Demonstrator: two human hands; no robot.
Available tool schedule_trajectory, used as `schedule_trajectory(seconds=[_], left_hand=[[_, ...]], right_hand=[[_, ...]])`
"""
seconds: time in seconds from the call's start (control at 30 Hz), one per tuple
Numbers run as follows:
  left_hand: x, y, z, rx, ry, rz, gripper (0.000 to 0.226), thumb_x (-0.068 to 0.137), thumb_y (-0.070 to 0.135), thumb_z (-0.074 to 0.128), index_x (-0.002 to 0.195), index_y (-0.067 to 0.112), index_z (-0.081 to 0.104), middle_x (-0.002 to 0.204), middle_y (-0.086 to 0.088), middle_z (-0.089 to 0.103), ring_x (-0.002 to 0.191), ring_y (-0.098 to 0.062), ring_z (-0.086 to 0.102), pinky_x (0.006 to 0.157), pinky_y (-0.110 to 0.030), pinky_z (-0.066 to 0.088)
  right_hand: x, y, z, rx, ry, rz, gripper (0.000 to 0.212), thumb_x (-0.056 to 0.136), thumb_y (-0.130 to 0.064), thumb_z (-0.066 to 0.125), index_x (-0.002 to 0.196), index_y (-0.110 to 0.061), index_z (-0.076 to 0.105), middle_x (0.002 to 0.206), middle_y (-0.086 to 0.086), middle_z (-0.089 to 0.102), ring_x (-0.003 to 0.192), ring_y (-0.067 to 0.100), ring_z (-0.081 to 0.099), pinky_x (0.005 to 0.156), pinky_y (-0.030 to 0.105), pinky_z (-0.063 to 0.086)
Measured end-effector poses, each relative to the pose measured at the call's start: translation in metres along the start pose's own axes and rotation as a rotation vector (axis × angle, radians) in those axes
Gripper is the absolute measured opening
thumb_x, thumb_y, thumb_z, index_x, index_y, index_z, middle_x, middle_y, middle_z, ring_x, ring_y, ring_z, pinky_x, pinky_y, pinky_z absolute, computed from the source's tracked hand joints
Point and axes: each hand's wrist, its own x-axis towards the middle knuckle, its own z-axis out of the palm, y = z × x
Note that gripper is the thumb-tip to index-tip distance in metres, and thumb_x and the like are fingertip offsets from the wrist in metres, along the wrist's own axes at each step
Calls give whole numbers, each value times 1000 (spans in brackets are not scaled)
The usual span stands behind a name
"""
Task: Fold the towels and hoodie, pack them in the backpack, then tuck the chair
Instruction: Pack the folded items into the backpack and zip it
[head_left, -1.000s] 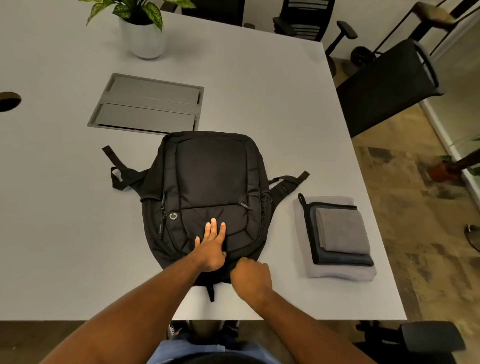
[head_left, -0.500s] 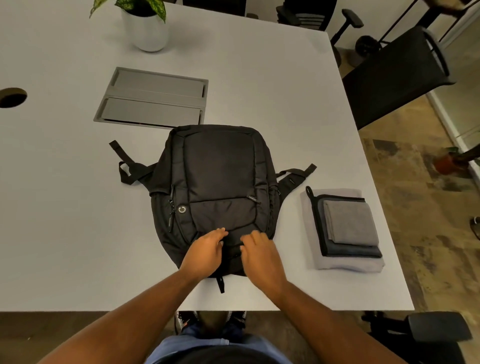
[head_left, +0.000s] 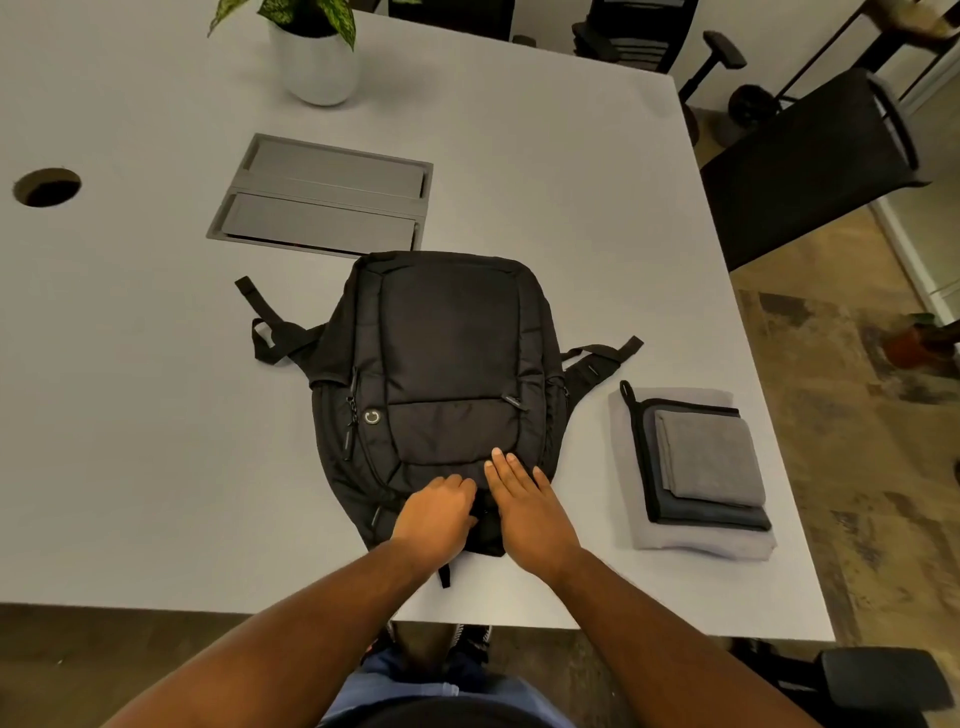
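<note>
A black backpack (head_left: 447, 364) lies flat on the grey table (head_left: 130, 441), zipped, its straps splayed to both sides. My left hand (head_left: 436, 512) sits at its near end with fingers curled onto the fabric by the top seam; what they pinch is hidden. Beside it, my right hand (head_left: 524, 504) lies flat on the backpack with straight fingers. To the right rests a folded stack: a grey towel (head_left: 706, 452) on a dark towel (head_left: 711, 514) on the folded grey hoodie (head_left: 701, 545).
A potted plant (head_left: 319, 62) stands at the table's far side, with a grey cable hatch (head_left: 322, 197) behind the backpack and a cable hole (head_left: 47, 187) at the left. A black chair (head_left: 805, 166) stands off the right edge; a chair armrest (head_left: 878, 680) shows at bottom right.
My left hand pulled back from lying flat on the backpack and curled at its near end. My right hand left the table edge as a fist and opened flat onto the backpack.
</note>
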Motion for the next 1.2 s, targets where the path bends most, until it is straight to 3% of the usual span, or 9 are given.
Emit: schedule_trajectory(seconds=[0.2, 0.43, 0.8, 1.07, 1.2], left_hand=[[-4, 8, 3, 87, -40, -57, 21, 100, 23, 58, 119, 15, 57, 118, -5, 62, 108, -22, 58, 81, -34, 51], [-1, 8, -4, 172, -100, -1, 30, 93, 3, 60, 123, 7, 55, 119, -13, 61, 109, -28, 59, 86, -36, 51], [-23, -33, -16, 157, -60, -87, 36, 94, 8, 64, 127, 7, 52, 124, -13, 59, 113, -28, 57, 95, -36, 50], [-51, -89, -31, 150, -29, -206, 26, 93, 3, 57, 118, 8, 53, 118, -13, 60, 108, -29, 58, 86, -37, 50], [-59, -130, -45, 153, 30, -293, 20, 95, 2, 53, 113, 10, 53, 112, -11, 61, 100, -25, 59, 74, -30, 45]], right_hand=[[-1, -5, -3, -27, 8, 14, 82, 102, -13, 44, 161, -21, -12, 166, 0, -23, 154, 20, -19, 127, 45, -3], [3, -1, 0, -66, -24, -1, 82, 103, -15, 44, 160, -22, -14, 164, -1, -28, 152, 19, -22, 125, 46, -6], [0, -1, 2, -132, -46, -8, 76, 105, -20, 35, 158, -16, -20, 163, 5, -30, 152, 25, -23, 121, 44, -12], [-1, 0, 5, -86, -4, -19, 70, 108, -24, 29, 157, -17, -20, 163, 5, -28, 152, 25, -21, 119, 41, -15], [-2, -3, 3, -76, -5, -29, 73, 107, -25, 34, 157, -16, -18, 161, 5, -29, 152, 25, -20, 119, 42, -17]])
